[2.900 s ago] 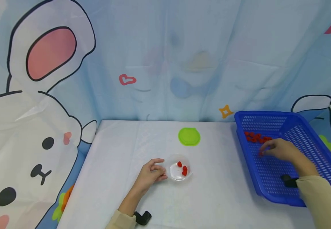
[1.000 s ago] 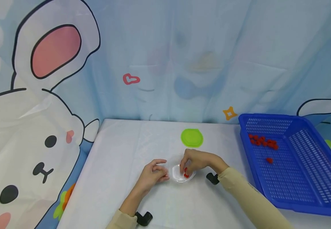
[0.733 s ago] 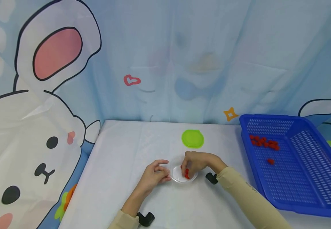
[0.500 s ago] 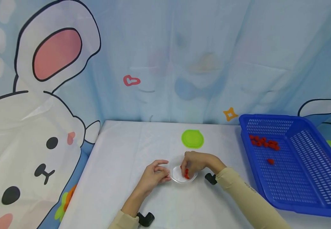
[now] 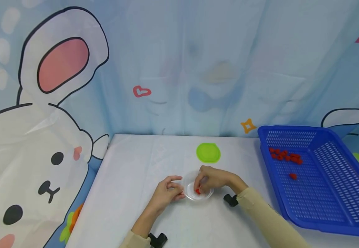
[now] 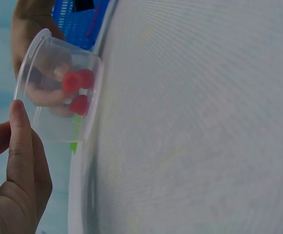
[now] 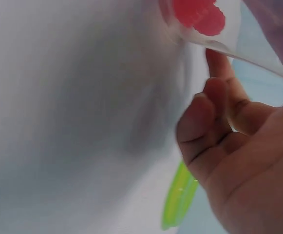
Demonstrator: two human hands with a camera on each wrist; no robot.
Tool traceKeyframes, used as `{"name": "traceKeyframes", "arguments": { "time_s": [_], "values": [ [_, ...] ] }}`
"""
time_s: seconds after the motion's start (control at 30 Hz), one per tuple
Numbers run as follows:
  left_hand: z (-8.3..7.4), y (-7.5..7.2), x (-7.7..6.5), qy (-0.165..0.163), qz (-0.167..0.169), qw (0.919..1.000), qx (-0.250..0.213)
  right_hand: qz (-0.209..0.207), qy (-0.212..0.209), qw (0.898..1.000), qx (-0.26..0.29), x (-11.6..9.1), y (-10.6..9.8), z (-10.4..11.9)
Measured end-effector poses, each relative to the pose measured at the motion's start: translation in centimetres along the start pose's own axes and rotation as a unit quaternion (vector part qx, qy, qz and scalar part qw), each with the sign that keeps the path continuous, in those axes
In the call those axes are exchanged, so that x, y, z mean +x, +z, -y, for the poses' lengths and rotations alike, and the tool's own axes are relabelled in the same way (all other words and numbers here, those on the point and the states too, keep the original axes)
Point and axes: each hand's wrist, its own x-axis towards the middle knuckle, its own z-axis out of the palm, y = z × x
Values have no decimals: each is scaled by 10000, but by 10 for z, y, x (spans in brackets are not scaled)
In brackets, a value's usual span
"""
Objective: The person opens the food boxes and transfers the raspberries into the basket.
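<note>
A clear plastic cup (image 5: 189,182) stands on the white-covered table. At its left side is my left hand (image 5: 168,191), its fingers fairly straight, and in the left wrist view one fingertip meets the rim. My right hand (image 5: 214,179) reaches down into the cup from the right, thumb and fingers pinching a small red piece (image 5: 198,191). Through the clear wall, the left wrist view shows several rounded red pieces (image 6: 79,104) near the cup bottom, beside the right fingertips. In the right wrist view, red pieces (image 7: 197,14) also show through the cup.
A bright green lid (image 5: 208,153) lies behind the cup. To the right stands a blue mesh basket (image 5: 319,196) holding a cluster of red pieces (image 5: 286,156) and one apart from them (image 5: 292,176). A cartoon-printed cloth (image 5: 167,62) hangs behind the table.
My right hand has come from the basket into the cup, where its fingertips have since shifted slightly left. My left hand has kept its place at the cup.
</note>
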Motion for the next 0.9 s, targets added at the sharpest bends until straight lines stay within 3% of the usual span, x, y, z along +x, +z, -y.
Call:
{"name": "traceKeyframes", "arguments": {
  "time_s": [0.17, 0.3, 0.57, 0.73, 0.9],
  "values": [
    [1, 1, -1, -18, -9, 10000, 4, -465, 75, 9965, 684, -6, 7, -6],
    [0, 2, -2, -37, -22, 10000, 66, -957, 99, 9882, 1189, -11, 8, -8],
    [-2, 2, -2, -58, -24, 9998, 189, -1670, 284, 9709, 1695, -29, -2, -6],
    [-2, 3, -3, -67, -29, 9998, 184, -2081, 616, 9542, 2061, -43, -8, 0],
    [-2, 2, -3, -54, -28, 9999, 151, -2570, 665, 9381, 2224, -63, -21, 15]
  ]
}}
